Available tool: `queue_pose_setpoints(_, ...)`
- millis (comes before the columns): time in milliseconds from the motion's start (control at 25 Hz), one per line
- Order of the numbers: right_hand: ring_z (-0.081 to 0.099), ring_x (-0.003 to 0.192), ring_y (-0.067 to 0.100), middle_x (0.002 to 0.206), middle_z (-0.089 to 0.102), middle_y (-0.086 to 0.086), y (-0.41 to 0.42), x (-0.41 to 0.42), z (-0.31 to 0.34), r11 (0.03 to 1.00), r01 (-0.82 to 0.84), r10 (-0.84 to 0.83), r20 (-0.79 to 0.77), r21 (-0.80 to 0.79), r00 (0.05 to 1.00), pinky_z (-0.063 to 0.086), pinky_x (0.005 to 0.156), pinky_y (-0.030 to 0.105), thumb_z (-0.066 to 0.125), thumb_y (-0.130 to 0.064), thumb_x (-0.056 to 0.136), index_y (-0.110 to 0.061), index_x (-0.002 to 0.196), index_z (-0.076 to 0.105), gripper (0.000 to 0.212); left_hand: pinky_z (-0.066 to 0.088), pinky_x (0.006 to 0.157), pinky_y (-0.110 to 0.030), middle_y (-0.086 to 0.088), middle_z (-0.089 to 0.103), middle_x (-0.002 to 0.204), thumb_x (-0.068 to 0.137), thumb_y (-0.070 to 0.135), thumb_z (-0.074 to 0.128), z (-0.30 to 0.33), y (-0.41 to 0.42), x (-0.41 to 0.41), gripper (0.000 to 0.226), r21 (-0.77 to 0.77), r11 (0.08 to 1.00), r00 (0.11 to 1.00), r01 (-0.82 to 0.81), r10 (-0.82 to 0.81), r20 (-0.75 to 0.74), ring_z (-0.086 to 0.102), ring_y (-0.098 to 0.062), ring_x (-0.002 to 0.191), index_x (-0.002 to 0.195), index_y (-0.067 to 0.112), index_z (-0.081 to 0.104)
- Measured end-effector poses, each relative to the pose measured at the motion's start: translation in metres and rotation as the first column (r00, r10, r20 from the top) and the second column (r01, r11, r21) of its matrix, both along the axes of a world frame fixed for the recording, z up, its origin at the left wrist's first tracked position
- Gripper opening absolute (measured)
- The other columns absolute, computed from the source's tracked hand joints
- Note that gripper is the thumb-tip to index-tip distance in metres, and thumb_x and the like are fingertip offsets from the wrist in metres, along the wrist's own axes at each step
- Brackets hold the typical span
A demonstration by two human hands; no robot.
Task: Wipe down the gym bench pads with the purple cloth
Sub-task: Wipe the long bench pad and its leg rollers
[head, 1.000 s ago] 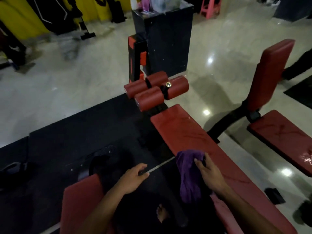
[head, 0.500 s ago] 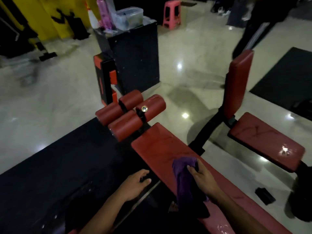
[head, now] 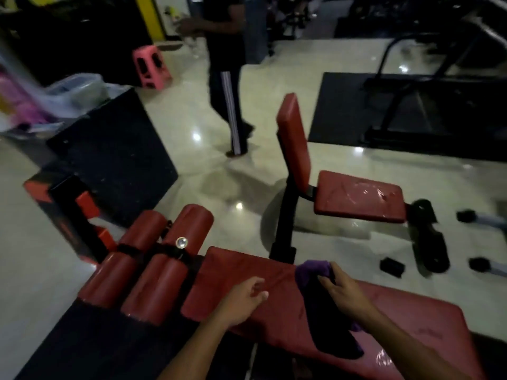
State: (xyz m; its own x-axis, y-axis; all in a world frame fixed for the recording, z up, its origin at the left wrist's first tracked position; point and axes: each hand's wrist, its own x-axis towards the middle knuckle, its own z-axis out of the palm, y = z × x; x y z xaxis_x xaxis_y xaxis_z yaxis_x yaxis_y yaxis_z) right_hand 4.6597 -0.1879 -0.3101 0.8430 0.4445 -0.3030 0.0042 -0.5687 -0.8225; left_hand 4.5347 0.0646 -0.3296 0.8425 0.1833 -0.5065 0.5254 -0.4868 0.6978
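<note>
A long red bench pad (head: 241,272) runs across the foot of the view, with several red roller pads (head: 162,253) at its left end. My right hand (head: 347,293) grips the purple cloth (head: 312,271), which lies bunched on the pad's far edge and hangs down dark toward me. My left hand (head: 241,297) hovers over the pad's near edge, fingers loosely curled, holding nothing. A second red bench, with an upright back pad (head: 293,144) and a flat seat pad (head: 359,196), stands behind to the right.
A person in dark striped trousers (head: 229,86) walks across the glossy floor behind. A black box (head: 115,154) with plastic tubs on top stands at left, a pink stool (head: 151,67) beyond. A black mat (head: 345,111) with a dark machine lies at right, dumbbells (head: 482,218) nearby.
The view has swung to the right. My right hand has kept hold of the cloth on the pad. My left hand has shifted from beside the bench to above its near edge.
</note>
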Motion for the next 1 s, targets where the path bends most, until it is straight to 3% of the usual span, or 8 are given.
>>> queue_pose_setpoints(120, 0.062, 0.103, 0.015, 0.107, 0.067, -0.004, -0.018, -0.04, -0.007, 0.976, 0.215, -0.214, 0.049, -0.019, 0.976, 0.048, 0.09, 0.037, 0.059, -0.018, 0.095, -0.024, 0.106, 0.059, 0.012, 0.047, 0.104, -0.025, 0.005, 0.059, 0.142, 0.1, 0.039, 0.063, -0.012, 0.006, 0.002, 0.046, 0.004, 0.979, 0.978, 0.206, -0.206, -0.022, 0.057, -0.009, 0.127, 0.143, 0.026, 0.054)
queue_pose_setpoints(200, 0.06, 0.104, 0.013, 0.11, 0.065, -0.003, -0.034, -0.077, -0.01, 0.933, 0.358, -0.357, 0.03, -0.038, 0.934, 0.044, 0.088, 0.03, 0.058, -0.016, 0.097, -0.022, 0.109, 0.059, 0.013, 0.046, 0.104, -0.023, 0.003, 0.06, 0.141, 0.1, 0.037, 0.064, -0.021, 0.004, 0.003, 0.045, -0.003, 0.943, 0.942, 0.334, -0.334, -0.036, 0.058, -0.008, 0.124, 0.142, 0.024, 0.055)
queue_pose_setpoints(280, 0.059, 0.104, 0.011, 0.109, 0.064, -0.006, -0.049, -0.112, -0.016, 0.901, 0.429, -0.429, 0.021, -0.068, 0.903, 0.041, 0.086, 0.027, 0.057, -0.017, 0.097, -0.027, 0.107, 0.057, 0.014, 0.044, 0.104, -0.021, 0.001, 0.06, 0.142, 0.1, 0.036, 0.064, -0.03, -0.002, 0.004, 0.045, 0.02, 0.902, 0.902, 0.43, -0.43, -0.034, 0.058, -0.01, 0.124, 0.142, 0.022, 0.055)
queue_pose_setpoints(520, 0.056, 0.103, 0.014, 0.106, 0.056, -0.005, -0.103, -0.205, -0.036, 0.762, 0.624, -0.631, 0.019, -0.17, 0.776, 0.044, 0.091, 0.036, 0.056, -0.026, 0.097, -0.029, 0.102, 0.055, 0.006, 0.039, 0.104, -0.02, 0.0, 0.052, 0.151, 0.101, 0.045, 0.06, -0.044, -0.059, -0.009, 0.054, 0.024, 0.732, 0.731, 0.68, -0.677, -0.086, 0.052, -0.016, 0.135, 0.148, 0.022, 0.048)
queue_pose_setpoints(680, 0.058, 0.105, 0.009, 0.112, 0.062, -0.01, -0.14, -0.223, -0.035, 0.718, 0.678, -0.688, -0.011, -0.155, 0.726, 0.043, 0.088, 0.029, 0.054, -0.026, 0.098, -0.033, 0.111, 0.057, 0.016, 0.034, 0.111, -0.024, -0.004, 0.043, 0.157, 0.102, 0.043, 0.058, -0.046, -0.104, -0.01, 0.06, 0.05, 0.665, 0.667, 0.745, -0.741, -0.079, 0.044, -0.02, 0.142, 0.155, 0.023, 0.039)
queue_pose_setpoints(880, 0.057, 0.107, 0.012, 0.113, 0.062, -0.006, -0.222, -0.216, -0.052, 0.696, 0.683, -0.703, -0.019, -0.222, 0.711, 0.041, 0.09, 0.028, 0.052, -0.021, 0.098, -0.033, 0.112, 0.057, 0.019, 0.025, 0.118, -0.024, -0.004, 0.03, 0.165, 0.101, 0.041, 0.059, -0.07, -0.175, -0.005, 0.068, 0.101, 0.678, 0.686, 0.728, -0.723, -0.085, 0.034, -0.02, 0.149, 0.159, 0.023, 0.029)
queue_pose_setpoints(1000, 0.057, 0.108, 0.023, 0.114, 0.06, 0.005, -0.287, -0.188, -0.09, 0.628, 0.702, -0.73, 0.06, -0.335, 0.681, 0.042, 0.091, 0.032, 0.051, -0.02, 0.099, -0.022, 0.117, 0.058, 0.019, 0.019, 0.125, -0.035, 0.002, 0.009, 0.172, 0.101, 0.047, 0.056, -0.111, -0.229, 0.017, 0.077, 0.164, 0.593, 0.613, 0.789, -0.779, -0.133, 0.021, -0.021, 0.155, 0.163, 0.028, 0.015)
